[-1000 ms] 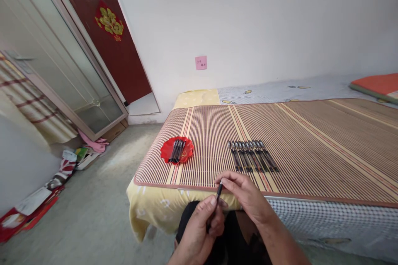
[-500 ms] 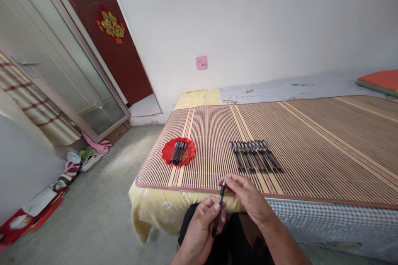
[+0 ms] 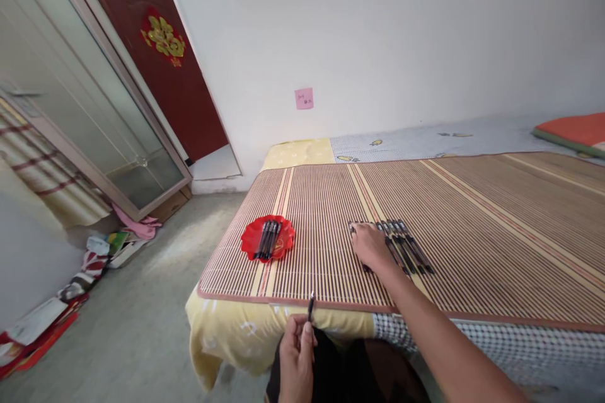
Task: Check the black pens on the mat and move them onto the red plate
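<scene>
A slim black pen [image 3: 311, 306] stands tip-up in my left hand [image 3: 297, 356], pinched between thumb and fingers in front of the bed's edge. My right hand [image 3: 371, 244] reaches over the left part of a row of black pens [image 3: 406, 245] lying side by side on the striped mat [image 3: 321, 220]. Its fingers are bent together at the upper ends of the leftmost pens; what lies between the fingertips is hidden. On the left of the mat, a red scalloped plate [image 3: 286, 250] holds several black pens [image 3: 268, 240] lying together.
A yellow and checked sheet [image 3: 236, 321] hangs over the bed's front edge. An orange and green cushion [image 3: 571, 129] lies at the far right. A pink note [image 3: 304, 98] sticks to the wall. Shoes and papers [image 3: 85, 280] line the floor at left, by a glass door [image 3: 118, 119].
My right hand has left the pen in my left hand and moved forward to the row of pens. My left hand has shifted left and down, still gripping its pen.
</scene>
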Action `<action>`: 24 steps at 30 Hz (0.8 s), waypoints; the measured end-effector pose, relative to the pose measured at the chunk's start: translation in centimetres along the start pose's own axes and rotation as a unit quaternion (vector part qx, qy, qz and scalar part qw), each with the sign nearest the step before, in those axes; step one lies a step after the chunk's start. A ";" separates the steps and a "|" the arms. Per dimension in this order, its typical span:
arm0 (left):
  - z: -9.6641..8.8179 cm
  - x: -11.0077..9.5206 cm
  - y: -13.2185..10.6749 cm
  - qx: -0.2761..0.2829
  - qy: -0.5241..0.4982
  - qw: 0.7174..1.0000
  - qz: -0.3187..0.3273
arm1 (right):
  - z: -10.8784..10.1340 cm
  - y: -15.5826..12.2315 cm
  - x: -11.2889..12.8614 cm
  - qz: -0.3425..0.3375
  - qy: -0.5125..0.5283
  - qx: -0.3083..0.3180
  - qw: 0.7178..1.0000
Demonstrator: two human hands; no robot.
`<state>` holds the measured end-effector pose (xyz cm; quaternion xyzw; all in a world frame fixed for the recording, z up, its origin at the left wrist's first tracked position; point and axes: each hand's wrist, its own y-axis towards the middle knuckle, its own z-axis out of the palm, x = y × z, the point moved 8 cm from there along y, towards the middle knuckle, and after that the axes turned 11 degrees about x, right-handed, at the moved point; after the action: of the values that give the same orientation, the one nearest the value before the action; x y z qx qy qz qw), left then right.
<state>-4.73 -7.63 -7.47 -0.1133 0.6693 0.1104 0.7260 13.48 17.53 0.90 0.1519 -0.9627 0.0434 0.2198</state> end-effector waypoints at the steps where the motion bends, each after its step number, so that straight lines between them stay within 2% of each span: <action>1: 0.1 0.1 -0.1 0.002 0.012 1.000 0.003 | 0.3 1.0 0.0 0.011 -0.021 0.011 1.000; 6: 0.4 -0.6 0.0 0.008 0.035 0.999 0.025 | 1.9 3.3 0.4 0.036 -0.100 0.048 0.993; 12: 0.4 -0.4 0.2 0.005 0.034 0.999 0.019 | 3.8 2.6 3.1 -0.019 -0.088 0.074 0.993; 16: 0.6 -0.7 0.3 0.005 0.041 0.999 0.020 | 5.5 0.3 4.7 -0.054 -0.011 0.082 0.995; 20: 0.7 -1.1 0.3 -0.015 0.024 1.000 0.011 | 6.8 -2.5 5.6 -0.072 0.114 0.084 0.987; 22: 0.7 -1.3 0.4 -0.015 0.017 1.000 0.011 | 7.2 -4.0 5.7 -0.081 0.200 0.089 0.972; 24: 0.8 -1.4 0.6 0.011 0.013 1.000 0.011 | 7.7 -5.7 5.8 -0.091 0.297 0.101 0.945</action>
<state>-4.26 -6.85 -5.99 -0.0998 0.6806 0.1094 0.7175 7.15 9.41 -3.37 0.2405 -0.8262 0.1635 0.4825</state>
